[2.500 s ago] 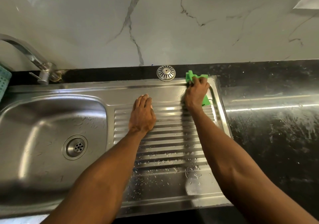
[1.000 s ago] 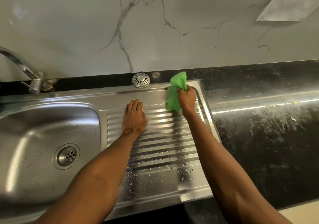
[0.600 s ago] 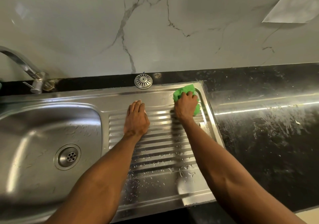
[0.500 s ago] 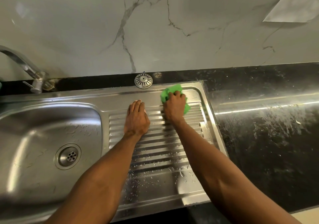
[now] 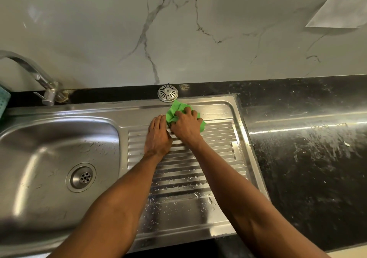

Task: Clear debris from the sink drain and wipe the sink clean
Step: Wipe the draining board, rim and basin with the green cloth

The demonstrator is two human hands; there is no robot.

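Observation:
A steel sink (image 5: 49,142) with a round drain (image 5: 81,177) fills the left of the view, and its ribbed drainboard (image 5: 216,144) runs to the right. My right hand (image 5: 186,126) grips a bunched green cloth (image 5: 175,108) and presses it on the drainboard's far part. My left hand (image 5: 157,136) lies flat on the ribs, fingers straight, right beside the cloth. A round metal strainer cover (image 5: 167,93) sits on the black ledge just behind the cloth.
A chrome tap (image 5: 37,79) stands at the sink's back left corner, with a teal basket (image 5: 4,102) at the left edge. Wet black countertop (image 5: 307,148) stretches to the right. A marble wall rises behind, and a paper sheet (image 5: 341,7) hangs at top right. Water drops dot the near drainboard.
My right hand has slid the green cloth leftward along the drainboard's far part, from near the right corner to beside my left hand. My left hand has stayed flat on the ribs.

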